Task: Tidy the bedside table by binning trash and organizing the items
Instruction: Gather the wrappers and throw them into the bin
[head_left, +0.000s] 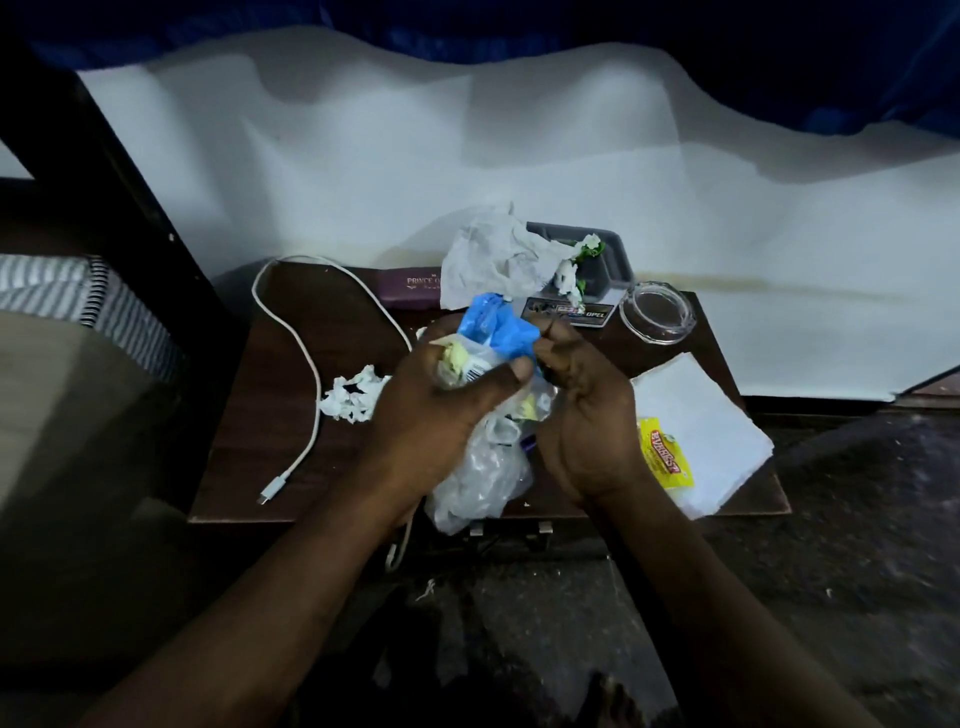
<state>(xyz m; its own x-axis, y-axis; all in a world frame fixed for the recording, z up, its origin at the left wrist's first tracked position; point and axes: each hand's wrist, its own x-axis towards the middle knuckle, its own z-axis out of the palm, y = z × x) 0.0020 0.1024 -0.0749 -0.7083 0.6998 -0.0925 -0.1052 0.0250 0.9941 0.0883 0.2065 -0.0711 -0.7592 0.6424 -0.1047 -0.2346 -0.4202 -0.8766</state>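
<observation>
1. Blue plastic wrapper (496, 332): my left hand (441, 400) is clenching it together with a pale yellow scrap (456, 358), thumb pressing across the bundle, above the middle of the dark wooden tabletop (343, 322).
2. Clear plastic bag (480, 473): hanging below that bundle between my two hands, its lower end reaching past the tabletop's near edge.
3. Right hand (587, 415): curling its fingers against the right side of the bundle; I cannot tell whether it is pinching anything.
4. White cable (313, 379): lying looped over the left part of the tabletop, its plug pointing toward the near edge.
5. Torn tissue (353, 397): lying just right of the cable, left of my left hand.
6. Crumpled white paper (493, 260): resting at the back, overlapping the grey tray (605, 262).
7. White and green scraps (582, 260): sitting in that tray.
8. Printed card (574, 313): lying in front of the tray.
9. Glass ashtray (657, 312): standing at the back right.
10. White paper sheets (711, 410): lying at the right front, overhanging the edge.
11. Yellow sachet (665, 452): lying on those sheets, just beside my right hand.
12. Maroon box (413, 285): lying along the back edge, partly under the crumpled paper.
</observation>
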